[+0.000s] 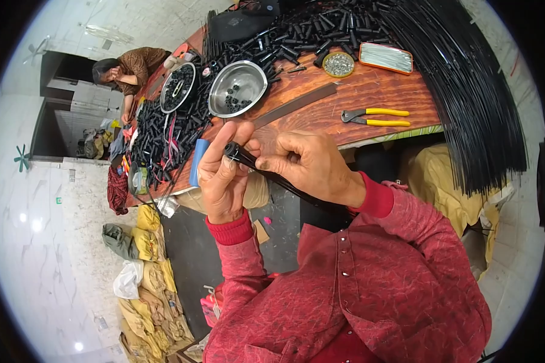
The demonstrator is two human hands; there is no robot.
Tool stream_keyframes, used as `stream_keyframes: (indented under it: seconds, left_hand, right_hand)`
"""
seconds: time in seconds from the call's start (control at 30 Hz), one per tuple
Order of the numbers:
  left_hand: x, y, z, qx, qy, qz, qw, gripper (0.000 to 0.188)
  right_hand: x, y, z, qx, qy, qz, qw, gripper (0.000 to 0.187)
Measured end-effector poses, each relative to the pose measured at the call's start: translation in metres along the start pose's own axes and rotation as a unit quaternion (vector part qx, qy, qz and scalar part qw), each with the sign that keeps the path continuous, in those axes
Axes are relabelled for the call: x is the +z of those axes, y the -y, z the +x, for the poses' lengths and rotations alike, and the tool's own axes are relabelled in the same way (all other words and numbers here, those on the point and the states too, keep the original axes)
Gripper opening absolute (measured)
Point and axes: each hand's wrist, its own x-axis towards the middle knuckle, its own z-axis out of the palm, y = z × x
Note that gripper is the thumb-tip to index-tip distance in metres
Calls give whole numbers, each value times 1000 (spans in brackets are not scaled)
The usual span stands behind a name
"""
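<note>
Over the table's front edge, both my hands work on a slim black rod-shaped piece [277, 177] with a wider round end. My left hand [221, 175] pinches that round end between thumb and fingers, its other fingers raised. A tiny bright bit, too small to name, shows at the left thumb tip. My right hand [312, 166] is closed round the piece just behind the end, thumb pressed along it. From there the black piece slants down to the right, in front of my red jacket, and its far end is lost against dark things.
On the wooden table [381, 94] lie yellow-handled end cutters [375, 117], a metal bowl [239, 89] of small black parts, a round tin [338, 64], a tray of thin wires [386, 57] and piles of black tubes [169, 136]. Long black rods [466, 91] overhang the right side. Another person [136, 66] sits far left.
</note>
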Motion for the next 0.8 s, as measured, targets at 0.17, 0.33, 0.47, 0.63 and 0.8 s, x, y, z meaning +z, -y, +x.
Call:
stream_keyframes:
  seconds: [0.17, 0.33, 0.47, 0.63, 0.8]
  left_hand:
    - [-12, 5, 0, -8, 21, -26, 999, 56]
    - [-14, 5, 0, -2, 33, -27, 999, 54]
    - [-10, 4, 2, 0, 31, 5, 999, 51]
    - [-5, 4, 7, -1, 37, 37, 999, 47]
    - [-9, 6, 5, 5, 29, 43, 999, 45]
  right_hand:
    - [2, 0, -1, -44, -29, -68, 996, 38]
    - [0, -2, 0, -19, -13, -52, 998, 36]
    - [-5, -3, 2, 10, 14, -10, 1000, 33]
    - [-13, -8, 6, 98, 109, 78, 986, 35]
    - [-11, -14, 6, 130, 125, 112, 977, 35]
